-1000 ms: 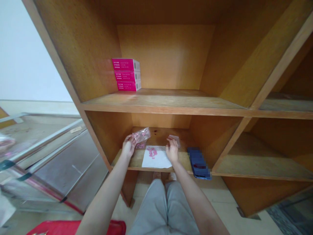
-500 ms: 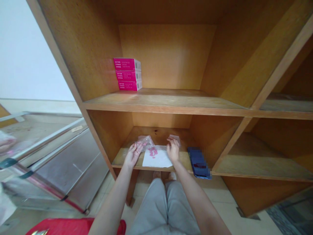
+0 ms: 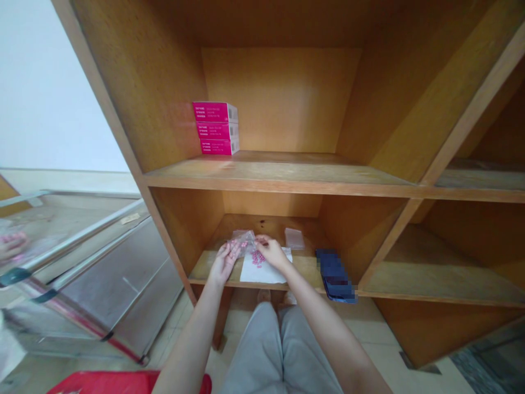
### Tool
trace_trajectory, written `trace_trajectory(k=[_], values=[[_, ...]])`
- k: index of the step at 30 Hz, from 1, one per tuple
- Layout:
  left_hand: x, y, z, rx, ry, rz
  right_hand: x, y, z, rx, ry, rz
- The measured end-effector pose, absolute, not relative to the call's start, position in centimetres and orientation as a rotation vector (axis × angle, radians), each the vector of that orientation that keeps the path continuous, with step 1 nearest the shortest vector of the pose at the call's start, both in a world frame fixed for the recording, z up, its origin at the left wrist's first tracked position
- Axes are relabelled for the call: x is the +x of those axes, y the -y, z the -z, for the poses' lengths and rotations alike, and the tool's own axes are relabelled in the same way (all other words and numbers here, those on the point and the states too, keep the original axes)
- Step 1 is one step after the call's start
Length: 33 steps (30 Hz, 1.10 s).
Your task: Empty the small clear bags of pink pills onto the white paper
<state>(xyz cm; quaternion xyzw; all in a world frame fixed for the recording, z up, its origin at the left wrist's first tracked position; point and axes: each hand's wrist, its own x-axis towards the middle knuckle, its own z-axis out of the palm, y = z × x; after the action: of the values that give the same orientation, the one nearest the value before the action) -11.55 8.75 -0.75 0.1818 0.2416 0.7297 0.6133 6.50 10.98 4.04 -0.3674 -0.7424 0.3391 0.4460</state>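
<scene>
My left hand (image 3: 225,264) is palm up at the left of the lower shelf, with small pink pieces (image 3: 234,247) on its slightly curled fingers. Against its fingertips leans a clear plastic bag (image 3: 247,239) showing some pink pieces. Fingers pinched together, my right hand (image 3: 268,249) reaches the bag's right edge; its fingertips are partly hidden. Below, a loose group of round pink pieces (image 3: 257,259) lies on a white sheet of paper (image 3: 262,275). Whether these are beads or tablets, I cannot tell.
Flat clear bags (image 3: 294,238) lie behind the paper's right side. A dark blue phone-like object (image 3: 336,276) overhangs the shelf's front edge. Three pink boxes (image 3: 216,130) are stacked above. At left stands a metal-framed cart (image 3: 102,273), with another person's hand (image 3: 12,244) over it.
My right hand has moved left from the flat bags to the plastic bag by my left hand. My left hand stays nearly in place. Another person's hand shows more at far left.
</scene>
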Motion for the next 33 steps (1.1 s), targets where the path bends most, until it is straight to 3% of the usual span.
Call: trace_trajectory(k=[21, 33], values=[[-10.5, -8.3, 0.7, 0.830, -0.936, -1.681, 3.6, -11.2, -4.6, -0.988, 1.825, -0.940], [-10.6, -8.2, 0.6, 0.788, -0.851, -1.662, 3.1, -10.4, -5.6, -0.923, 1.834, -1.121]])
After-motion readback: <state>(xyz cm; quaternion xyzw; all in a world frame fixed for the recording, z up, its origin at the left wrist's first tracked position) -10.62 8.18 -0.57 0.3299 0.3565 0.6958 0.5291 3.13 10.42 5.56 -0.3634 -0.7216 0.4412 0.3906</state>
